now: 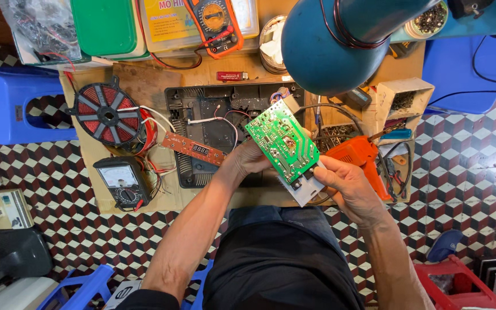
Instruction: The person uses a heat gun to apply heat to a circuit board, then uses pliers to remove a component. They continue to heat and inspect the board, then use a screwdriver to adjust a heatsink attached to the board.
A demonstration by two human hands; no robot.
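While tilted, green circuit board (282, 144) held between both hands' fingers (334, 167) (solder side up).

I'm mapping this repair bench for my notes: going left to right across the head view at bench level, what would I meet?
Blue stool → red copper coil disc → small red display board → left hand → green circuit board → right hand → orange tool → wooden parts box.

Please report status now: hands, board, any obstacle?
Left hand and right hand both grip green rectangular circuit board. Blue lamp shade hangs above it.
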